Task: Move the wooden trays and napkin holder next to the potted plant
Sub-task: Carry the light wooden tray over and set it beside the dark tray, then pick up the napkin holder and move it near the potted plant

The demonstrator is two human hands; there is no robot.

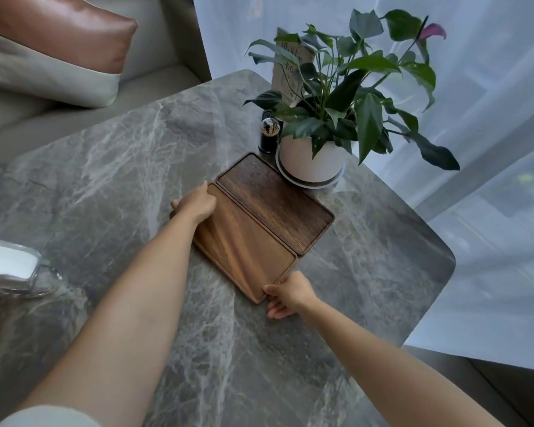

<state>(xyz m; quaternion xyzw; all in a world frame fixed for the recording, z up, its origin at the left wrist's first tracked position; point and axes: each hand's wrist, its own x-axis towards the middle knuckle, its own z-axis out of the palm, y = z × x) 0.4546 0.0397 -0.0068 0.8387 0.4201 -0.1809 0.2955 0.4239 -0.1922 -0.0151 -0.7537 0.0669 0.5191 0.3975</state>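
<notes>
Nearest to us, at the left edge of the marble table [111, 186], the napkin holder [8, 266] sits with its white napkins, well apart from the potted plant [313, 155] and with neither hand on it. We judge that this part of the job is not yet done.

Further out, our right hand [287, 295] is at the near corner of the lighter wooden tray [244, 251]. The thumb lies on the tray's end rim and the fingers curl beneath and beside it, so we read this as a narrow pinch on the corner, though how firmly it holds we cannot tell. The forearm runs in from the lower right, stretched nearly straight.

Beyond that, our left hand [196, 201] rests at the far left corner of the same tray, the index finger pointing along the edge toward the far corner and the other fingers wrapped over the outer rim. The hand is partly closed on the tray's edge, with the long bare forearm reaching up from the lower left. Between the two hands the tray lies flat on the table.

Its long side touches the darker wooden tray [275, 201], which lies parallel and further away, with its far end just beside the plant's white pot and saucer. Both trays therefore look placed, or nearly so, pending a last nudge. A small dark toothpick holder [269, 135] stands just left of the pot.
</notes>
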